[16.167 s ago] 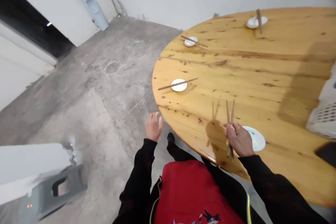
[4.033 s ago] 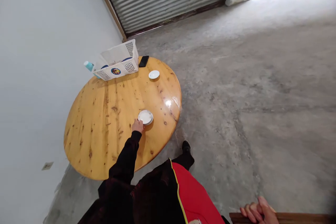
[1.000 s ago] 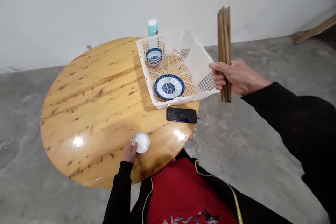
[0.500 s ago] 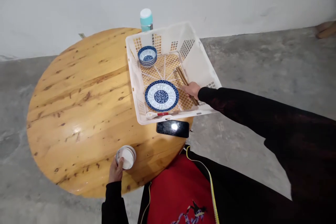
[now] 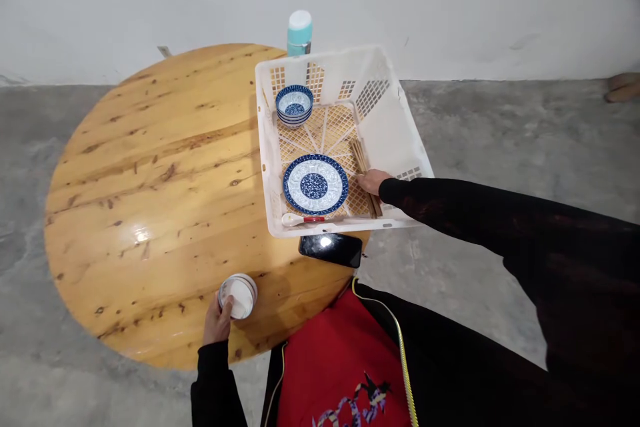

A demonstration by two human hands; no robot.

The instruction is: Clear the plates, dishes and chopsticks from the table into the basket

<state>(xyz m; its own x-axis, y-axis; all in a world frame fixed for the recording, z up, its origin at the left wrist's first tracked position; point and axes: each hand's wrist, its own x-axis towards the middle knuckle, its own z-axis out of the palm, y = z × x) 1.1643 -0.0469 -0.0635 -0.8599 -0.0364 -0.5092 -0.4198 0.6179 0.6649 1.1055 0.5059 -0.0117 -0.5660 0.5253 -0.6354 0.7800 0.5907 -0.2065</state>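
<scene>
At the near edge of the table, my left hand [image 5: 216, 321] grips a small stack of white dishes [image 5: 243, 296], thumb inside the top one. My right hand [image 5: 375, 182] reaches into a white plastic basket [image 5: 395, 130], its fingers closed around a bundle of wooden chopsticks [image 5: 361, 157] at the right side of the basket floor. Left of the chopsticks lies a blue-and-white plate [image 5: 315, 185]. Stacked blue-and-white bowls [image 5: 295, 107] occupy the far left corner. Along the near wall rests a white spoon [image 5: 294, 220] with a red part on its handle.
The basket stands on the right part of a round wooden table [image 5: 165, 213]. A black phone [image 5: 331, 250] lies just in front of it. Behind the basket stands a turquoise bottle with a white lid [image 5: 299, 33], near the wall. Grey concrete floor surrounds the table.
My right hand has shifted slightly with the chopsticks, which now lie lower on the basket floor and a little fanned out. The view has moved slightly. My left hand keeps hold of the dishes.
</scene>
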